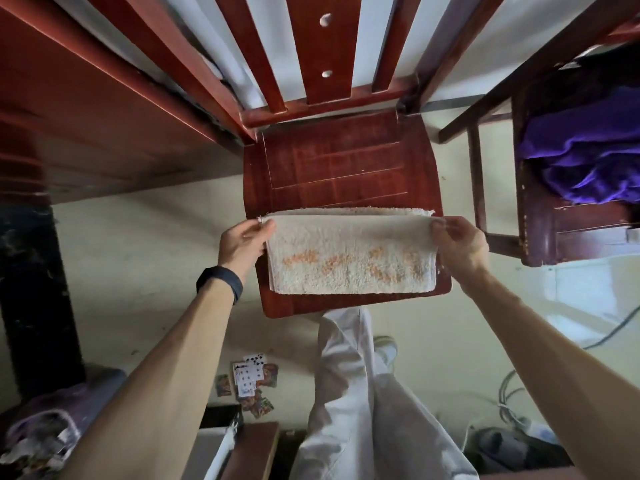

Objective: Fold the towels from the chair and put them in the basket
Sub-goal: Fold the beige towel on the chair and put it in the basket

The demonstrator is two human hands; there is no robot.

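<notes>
A cream towel (349,258) with faded orange marks lies folded on the front half of the red wooden chair seat (339,168). My left hand (244,240) pinches its far left corner. At the opposite end, my right hand (457,242) pinches the far right corner. Both hands hold the upper layer's edge level across the seat. A purple towel (585,157) lies crumpled on a second, darker chair (540,216) to the right. No basket is in view.
A reddish wooden table (86,109) stands at the left beside the chair. Playing cards (251,379) lie scattered on the pale floor near my white-trousered legs (360,393). Cables (512,400) lie at the lower right, and cloth clutter (45,434) sits at the lower left.
</notes>
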